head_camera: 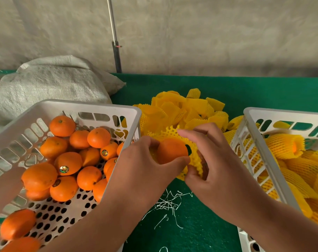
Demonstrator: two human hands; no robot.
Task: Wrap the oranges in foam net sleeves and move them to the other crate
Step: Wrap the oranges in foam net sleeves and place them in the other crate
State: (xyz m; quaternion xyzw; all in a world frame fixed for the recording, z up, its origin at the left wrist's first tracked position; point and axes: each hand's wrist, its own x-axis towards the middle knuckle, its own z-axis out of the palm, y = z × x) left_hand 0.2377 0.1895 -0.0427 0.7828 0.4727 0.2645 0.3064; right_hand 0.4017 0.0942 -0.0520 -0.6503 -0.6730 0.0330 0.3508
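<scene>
From the head camera, the orange being wrapped sits above the green surface, between the two crates, just in front of the pile of loose sleeves. The left hand grips the orange, fingers and thumb curled round it. The right hand pinches the stretched foam net sleeve at its rim, drawing the mouth around the fruit. To the left of the orange, the left crate holds bare oranges; to its right, the right crate holds wrapped ones.

The orange looks firm, round and likely a little slippery, so a full wrap-round hold seems best. The sleeve looks light, soft and stretchy; it probably tears if yanked, so holding it at the rim edges seems wise.
</scene>
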